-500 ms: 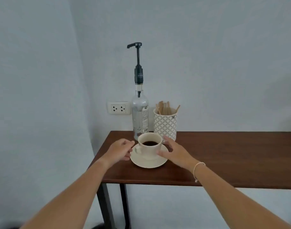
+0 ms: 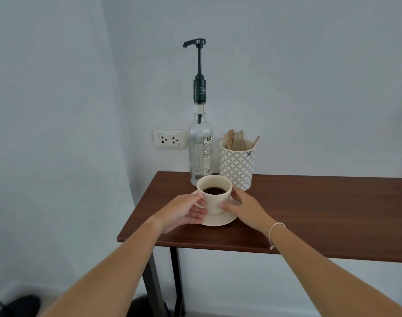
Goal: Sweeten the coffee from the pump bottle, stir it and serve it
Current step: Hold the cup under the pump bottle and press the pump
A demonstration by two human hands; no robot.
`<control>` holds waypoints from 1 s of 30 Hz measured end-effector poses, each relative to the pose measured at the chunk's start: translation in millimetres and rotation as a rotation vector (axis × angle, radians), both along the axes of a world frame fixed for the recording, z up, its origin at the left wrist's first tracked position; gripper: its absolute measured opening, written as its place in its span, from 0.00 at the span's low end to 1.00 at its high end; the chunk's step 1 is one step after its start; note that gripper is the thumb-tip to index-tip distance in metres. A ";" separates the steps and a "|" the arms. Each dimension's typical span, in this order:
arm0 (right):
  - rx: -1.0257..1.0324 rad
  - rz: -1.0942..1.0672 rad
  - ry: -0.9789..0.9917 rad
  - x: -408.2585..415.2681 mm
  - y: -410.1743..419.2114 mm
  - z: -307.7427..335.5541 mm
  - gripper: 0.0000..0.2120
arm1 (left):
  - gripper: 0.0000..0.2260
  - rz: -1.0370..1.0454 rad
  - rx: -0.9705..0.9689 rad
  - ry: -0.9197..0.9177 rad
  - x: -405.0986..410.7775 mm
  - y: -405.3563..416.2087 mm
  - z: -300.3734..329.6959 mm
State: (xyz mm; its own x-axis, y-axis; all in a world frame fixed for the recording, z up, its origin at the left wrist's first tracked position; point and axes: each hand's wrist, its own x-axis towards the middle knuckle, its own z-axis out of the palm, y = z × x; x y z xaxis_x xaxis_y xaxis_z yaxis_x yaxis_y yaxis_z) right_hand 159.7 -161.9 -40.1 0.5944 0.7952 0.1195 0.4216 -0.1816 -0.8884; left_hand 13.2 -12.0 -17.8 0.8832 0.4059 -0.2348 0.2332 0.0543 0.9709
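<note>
Head view: since half a second ago both hands have closed in on the cup (image 2: pixel 215 199). The left hand (image 2: pixel 184 212), then short of it, now curls at the cup's handle side with its thumb over the handle. The right hand (image 2: pixel 247 209) wraps the opposite wall, thumb on the front. One cup of dark coffee sits on one saucer (image 2: pixel 220 221). Just behind the cup stands one pump bottle (image 2: pixel 200 152). Behind and right of the cup is one patterned holder (image 2: pixel 236 167) of bunched wooden stirrers (image 2: pixel 235 141), too many to count.

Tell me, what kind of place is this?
Probably a small coffee corner: a pump bottle, a pot of wooden stirrers and a cup of coffee at a wooden table.
</note>
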 end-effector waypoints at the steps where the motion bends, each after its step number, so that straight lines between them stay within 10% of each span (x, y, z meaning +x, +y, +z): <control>1: 0.007 -0.001 0.007 0.3 0.3 -0.1 0.29 | 0.14 0.007 -0.014 -0.003 0.8 0.2 0.0; 30: 0.289 -0.116 -0.133 -40.1 76.1 137.9 0.28 | 0.16 -0.026 0.284 -0.128 -30.3 74.9 157.8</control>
State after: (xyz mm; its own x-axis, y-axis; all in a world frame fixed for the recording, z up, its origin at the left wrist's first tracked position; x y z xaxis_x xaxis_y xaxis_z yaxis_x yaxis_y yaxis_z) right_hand 119.5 -85.8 97.8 0.6431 0.6449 0.4130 0.5288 0.0161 -0.8486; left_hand -17.1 62.9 140.0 0.9093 0.4161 -0.0018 0.1062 -0.2279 0.9679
